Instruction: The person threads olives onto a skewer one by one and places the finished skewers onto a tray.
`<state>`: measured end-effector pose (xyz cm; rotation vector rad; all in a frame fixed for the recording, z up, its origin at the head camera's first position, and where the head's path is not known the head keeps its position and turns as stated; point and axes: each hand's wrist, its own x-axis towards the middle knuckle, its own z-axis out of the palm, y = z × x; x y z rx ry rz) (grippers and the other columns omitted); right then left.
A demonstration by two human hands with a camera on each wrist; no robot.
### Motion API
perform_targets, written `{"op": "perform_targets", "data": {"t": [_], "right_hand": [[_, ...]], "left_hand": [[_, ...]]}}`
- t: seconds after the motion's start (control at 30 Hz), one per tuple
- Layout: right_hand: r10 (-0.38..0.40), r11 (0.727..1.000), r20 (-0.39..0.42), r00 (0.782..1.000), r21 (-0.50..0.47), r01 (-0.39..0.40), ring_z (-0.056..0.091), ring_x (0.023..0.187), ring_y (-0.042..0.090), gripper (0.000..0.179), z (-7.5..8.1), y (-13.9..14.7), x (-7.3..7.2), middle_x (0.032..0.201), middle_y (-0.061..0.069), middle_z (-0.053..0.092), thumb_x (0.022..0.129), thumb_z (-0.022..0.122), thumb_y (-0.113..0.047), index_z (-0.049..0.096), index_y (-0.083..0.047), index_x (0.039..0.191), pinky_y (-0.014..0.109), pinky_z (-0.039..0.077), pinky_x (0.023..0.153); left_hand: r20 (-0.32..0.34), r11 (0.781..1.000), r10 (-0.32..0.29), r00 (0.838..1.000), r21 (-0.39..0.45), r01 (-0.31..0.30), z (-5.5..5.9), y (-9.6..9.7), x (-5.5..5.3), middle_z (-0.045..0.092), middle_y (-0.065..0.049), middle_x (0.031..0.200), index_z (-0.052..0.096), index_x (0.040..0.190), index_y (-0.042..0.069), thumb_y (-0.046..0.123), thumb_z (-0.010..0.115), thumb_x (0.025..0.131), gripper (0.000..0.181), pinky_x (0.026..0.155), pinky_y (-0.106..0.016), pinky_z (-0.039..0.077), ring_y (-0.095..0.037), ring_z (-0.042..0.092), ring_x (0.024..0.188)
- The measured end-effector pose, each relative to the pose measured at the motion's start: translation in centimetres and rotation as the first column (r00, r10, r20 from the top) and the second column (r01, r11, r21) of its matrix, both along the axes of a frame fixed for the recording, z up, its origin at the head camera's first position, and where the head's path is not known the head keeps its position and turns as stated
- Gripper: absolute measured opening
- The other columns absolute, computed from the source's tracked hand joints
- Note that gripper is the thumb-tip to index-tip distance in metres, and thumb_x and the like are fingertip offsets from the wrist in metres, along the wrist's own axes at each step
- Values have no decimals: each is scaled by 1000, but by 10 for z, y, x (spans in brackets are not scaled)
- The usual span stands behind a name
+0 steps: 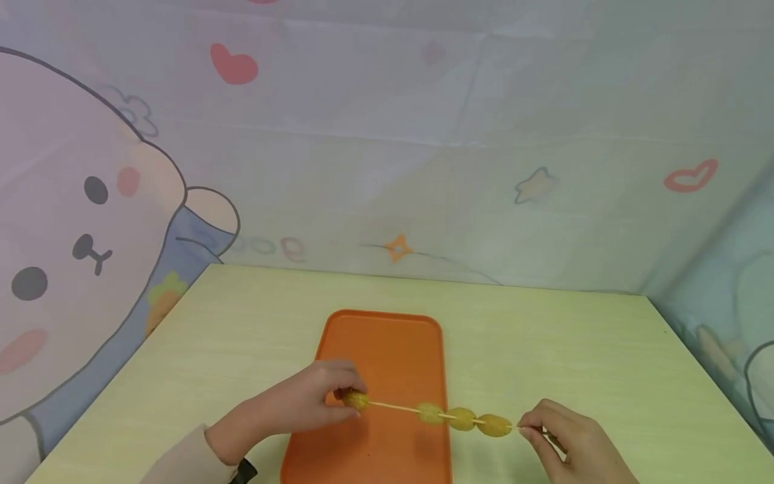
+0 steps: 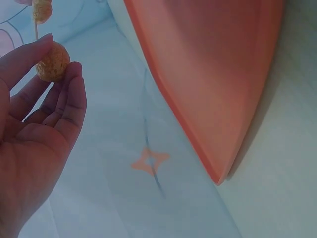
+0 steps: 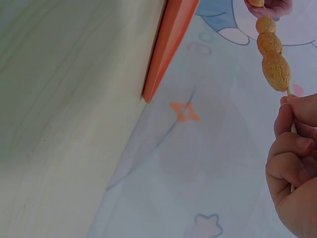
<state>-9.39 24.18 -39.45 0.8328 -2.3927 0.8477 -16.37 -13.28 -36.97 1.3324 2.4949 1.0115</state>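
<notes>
A thin wooden skewer (image 1: pixel 396 407) runs almost level above the orange tray (image 1: pixel 377 349) and past its right edge. Three rough, yellow-brown balls sit together on its right half, the middle one a ball (image 1: pixel 462 419) with an oval shape. My left hand (image 1: pixel 311 396) pinches another yellow-brown ball (image 2: pixel 53 62) between thumb and fingers at the skewer's left end; how far the stick enters it is hidden. My right hand (image 1: pixel 574 437) grips the bare right end of the skewer, close beside the outermost ball (image 3: pixel 276 72).
The tray lies lengthwise on a pale yellow-green table (image 1: pixel 532 349). Behind the table hangs a printed cloth (image 1: pixel 375 134) with a cartoon animal, hearts and stars. A dark cable (image 1: pixel 750 376) loops at the far right.
</notes>
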Motion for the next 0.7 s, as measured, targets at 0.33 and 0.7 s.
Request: {"op": "perform_targets", "data": {"t": [0.33, 0.7], "right_hand": [[3, 1000, -3, 1000, 22, -3, 37, 59, -9, 44, 0, -2, -1, 79, -24, 50, 70, 77, 11, 63, -27, 87, 6, 33, 51], [28, 999, -7, 1000, 17, -28, 36, 59, -10, 43, 1, -3, -1, 79, -24, 49, 72, 77, 10, 62, -28, 88, 7, 34, 50]], "left_hand": [[3, 1000, -5, 1000, 0, 5, 2, 3, 2, 58, 7, 93, 69, 102, 10, 10, 69, 89, 13, 71, -21, 51, -2, 52, 78], [5, 998, -55, 998, 19, 55, 3, 7, 3, 59, 4, 92, 69, 101, 7, 8, 68, 90, 11, 69, -17, 51, 2, 54, 77]]}}
